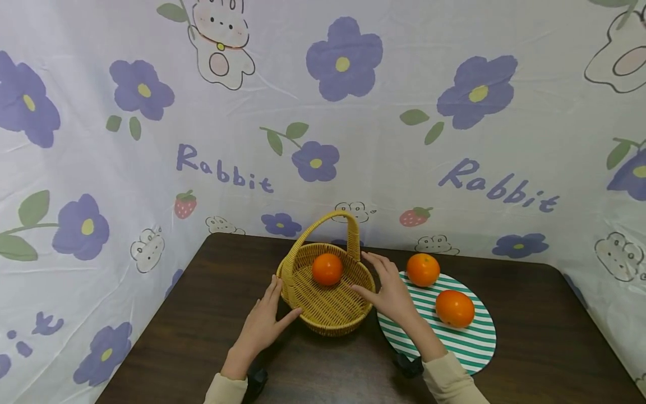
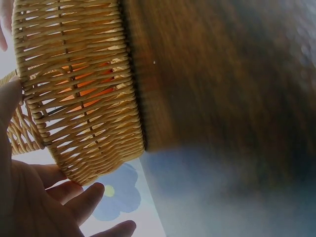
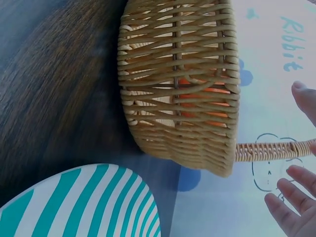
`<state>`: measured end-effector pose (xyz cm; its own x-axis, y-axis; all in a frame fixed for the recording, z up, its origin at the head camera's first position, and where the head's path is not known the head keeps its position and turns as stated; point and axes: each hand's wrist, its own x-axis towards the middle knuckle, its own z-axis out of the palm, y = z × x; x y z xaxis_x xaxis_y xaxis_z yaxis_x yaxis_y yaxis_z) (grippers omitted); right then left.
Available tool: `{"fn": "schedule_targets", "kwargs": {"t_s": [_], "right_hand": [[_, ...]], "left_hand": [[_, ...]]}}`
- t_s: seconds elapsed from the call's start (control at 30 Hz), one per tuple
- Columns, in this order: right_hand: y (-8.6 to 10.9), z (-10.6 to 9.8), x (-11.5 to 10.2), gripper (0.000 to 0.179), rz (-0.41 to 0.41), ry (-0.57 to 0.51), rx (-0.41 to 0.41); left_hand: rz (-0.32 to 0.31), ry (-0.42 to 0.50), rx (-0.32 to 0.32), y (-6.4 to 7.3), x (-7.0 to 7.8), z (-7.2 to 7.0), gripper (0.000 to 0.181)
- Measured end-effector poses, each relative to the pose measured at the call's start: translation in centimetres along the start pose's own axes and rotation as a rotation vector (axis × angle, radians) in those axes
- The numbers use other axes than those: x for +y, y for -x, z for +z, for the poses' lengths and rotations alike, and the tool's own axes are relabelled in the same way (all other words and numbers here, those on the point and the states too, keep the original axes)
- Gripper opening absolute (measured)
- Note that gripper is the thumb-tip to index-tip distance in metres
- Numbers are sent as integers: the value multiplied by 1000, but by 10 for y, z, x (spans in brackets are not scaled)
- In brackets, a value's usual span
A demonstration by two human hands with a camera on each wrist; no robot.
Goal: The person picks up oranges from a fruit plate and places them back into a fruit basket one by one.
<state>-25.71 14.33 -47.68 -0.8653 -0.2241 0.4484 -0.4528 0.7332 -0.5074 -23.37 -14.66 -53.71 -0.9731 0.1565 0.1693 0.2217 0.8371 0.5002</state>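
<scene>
Flanking the round, yellow woven basket [image 1: 330, 327] from left and right, both hands are spread wide and grip nothing. My left hand [image 1: 259, 324] is at the basket's left side, thumb well apart from the fingers; its left wrist view shows me the thumb by the rim and the fingers at the wall, though I can't tell how firmly they touch. My right hand [image 1: 392, 290] is at the right side, its thumb reaching toward the rim and its fingers pointing at the foot of the tall, arched handle [image 1: 353, 238]. From here I cannot tell whether it touches.

The basket sits upright on the dark brown wooden tabletop [image 1: 535, 320], and inside, toward the far side, I see one round, glossy orange fruit [image 1: 327, 269]. Cream sleeves [image 1: 446, 375] cover both forearms.

Just right of the basket lies a flat, round mat with green and white stripes [image 1: 471, 343], partly hidden under the right forearm. It carries two more orange fruits: one at its far edge [image 1: 423, 270], the other nearer and to the right [image 1: 455, 309].

Beyond the tabletop I have a white cloth [image 1: 383, 151] printed with purple flowers, rabbits, strawberries and the word "Rabbit".
</scene>
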Motion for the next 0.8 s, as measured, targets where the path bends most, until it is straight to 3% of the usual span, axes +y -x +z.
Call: {"fn": "schedule_targets", "kwargs": {"t_s": [0.8], "right_hand": [[17, -24, 16, 70, 92, 20, 6]], "left_hand": [[-6, 2, -5, -3, -2, 1, 85]]}}
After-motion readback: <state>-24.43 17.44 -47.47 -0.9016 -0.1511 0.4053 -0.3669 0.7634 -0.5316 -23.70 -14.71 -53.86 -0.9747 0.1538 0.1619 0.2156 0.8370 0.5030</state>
